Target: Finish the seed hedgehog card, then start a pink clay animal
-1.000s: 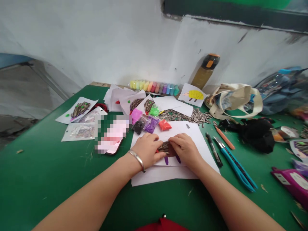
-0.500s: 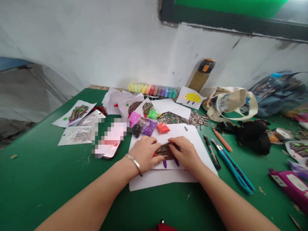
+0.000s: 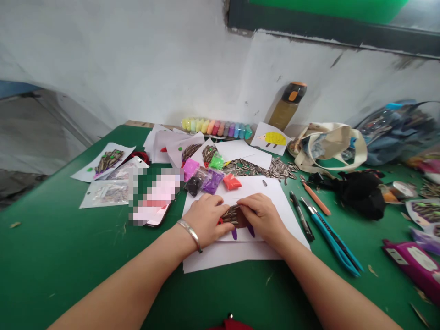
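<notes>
On a white sheet of paper [image 3: 237,251] is a brown shape [image 3: 241,222] partly covered with sunflower seeds [image 3: 231,214], with purple legs [image 3: 234,234] below and a bit of red at its left end. My left hand [image 3: 205,219], wearing a silver bangle, rests on the paper at the left of the shape, thumb and fingers spread around the seeds. From the right, my right hand [image 3: 263,214] brings thumb and forefinger together at the upper edge of the seed rows, closed on what looks like a sunflower seed. Its other fingers are curled and partly hidden.
Clay packets [image 3: 212,181] and a heap of loose seeds [image 3: 275,168] lie beyond the paper. A phone [image 3: 160,201] is at the left. On the right are a pen [image 3: 302,216], a blue craft knife [image 3: 333,238], an orange tool [image 3: 316,198] and a black bag [image 3: 362,196].
The whole view has shifted very slightly. Both hands stay at the seed-covered shape; my right fingertips have moved barely, if at all.
</notes>
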The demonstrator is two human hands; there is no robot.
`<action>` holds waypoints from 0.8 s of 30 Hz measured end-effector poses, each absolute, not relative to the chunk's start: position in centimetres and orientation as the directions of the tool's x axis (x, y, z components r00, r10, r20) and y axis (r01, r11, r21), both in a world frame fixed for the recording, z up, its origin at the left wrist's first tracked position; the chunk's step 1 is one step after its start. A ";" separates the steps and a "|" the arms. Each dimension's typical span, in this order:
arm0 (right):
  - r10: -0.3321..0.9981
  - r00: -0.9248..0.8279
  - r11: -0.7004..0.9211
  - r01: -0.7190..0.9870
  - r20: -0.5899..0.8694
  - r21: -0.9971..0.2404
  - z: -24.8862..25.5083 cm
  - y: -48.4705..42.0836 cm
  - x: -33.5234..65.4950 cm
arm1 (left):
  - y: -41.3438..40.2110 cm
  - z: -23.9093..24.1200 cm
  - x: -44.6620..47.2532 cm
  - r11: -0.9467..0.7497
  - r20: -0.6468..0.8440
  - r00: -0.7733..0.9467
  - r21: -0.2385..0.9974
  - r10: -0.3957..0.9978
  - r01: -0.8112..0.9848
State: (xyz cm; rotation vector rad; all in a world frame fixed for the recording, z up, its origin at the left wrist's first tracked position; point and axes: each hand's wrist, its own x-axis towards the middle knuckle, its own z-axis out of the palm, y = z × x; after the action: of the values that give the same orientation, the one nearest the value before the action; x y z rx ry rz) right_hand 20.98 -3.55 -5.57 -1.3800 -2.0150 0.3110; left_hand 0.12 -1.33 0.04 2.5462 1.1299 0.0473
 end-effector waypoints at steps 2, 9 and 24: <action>0.896 -0.218 0.412 0.733 0.386 -0.541 -5.5 -3.6 21.0 | -1.3 -0.1 0.1 -0.621 -0.104 0.681 0.328 0.725 0.712; 0.899 -0.223 0.408 0.739 0.377 -0.536 -5.7 -3.5 21.1 | -1.3 -0.1 0.2 -0.629 -0.096 0.685 0.321 0.722 0.708; 0.910 -0.224 0.387 0.758 0.348 -0.525 -5.0 -3.5 20.7 | -1.2 0.1 0.4 -0.640 -0.110 0.695 0.309 0.711 0.704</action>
State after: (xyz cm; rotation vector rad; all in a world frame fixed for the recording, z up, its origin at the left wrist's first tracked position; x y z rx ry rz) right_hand 20.66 -3.50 -5.02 -1.4255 -2.0396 0.3240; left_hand 0.37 -1.18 0.12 2.5780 1.1121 0.0312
